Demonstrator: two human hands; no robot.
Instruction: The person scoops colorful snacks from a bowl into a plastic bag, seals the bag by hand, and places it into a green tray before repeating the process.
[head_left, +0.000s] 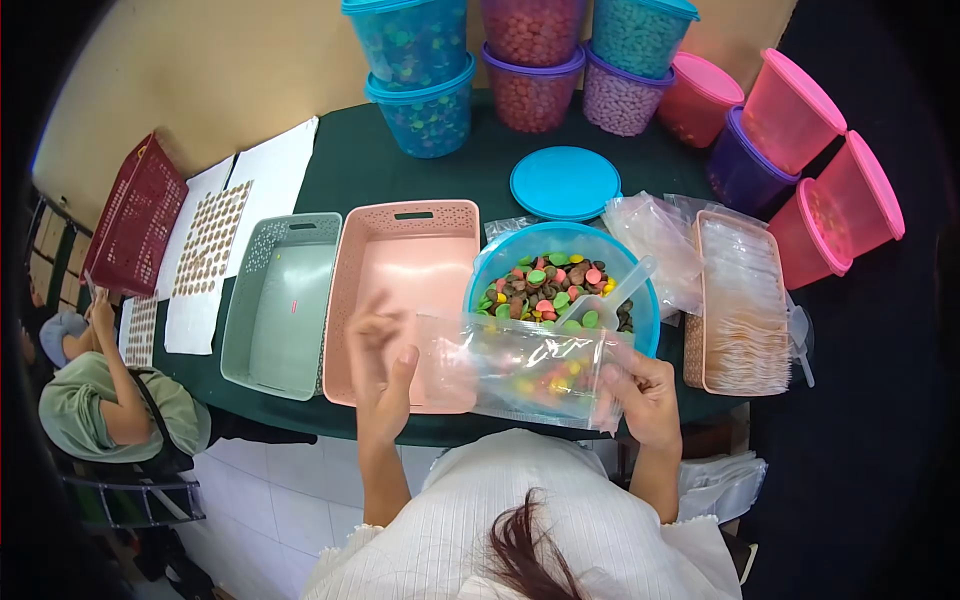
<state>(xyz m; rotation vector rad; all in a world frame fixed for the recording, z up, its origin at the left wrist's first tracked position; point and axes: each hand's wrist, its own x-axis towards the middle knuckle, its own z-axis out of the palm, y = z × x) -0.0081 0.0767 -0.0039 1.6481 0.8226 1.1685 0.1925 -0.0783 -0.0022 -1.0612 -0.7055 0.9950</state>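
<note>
My right hand pinches one end of a clear plastic bag, which stretches flat in front of me. My left hand is raised near the bag's other end, fingers apart and slightly blurred, over the pink basket. Behind the bag stands a blue tub of brown, green, pink and yellow candy discs. A translucent scoop rests among the candies. Their colours show through the bag, which overlaps the tub's near side in this view.
Left of the pink basket sits a green basket. A blue lid lies behind the tub. To the right are loose plastic bags and a tray of stacked packets. Lidded tubs line the back. A person works at far left.
</note>
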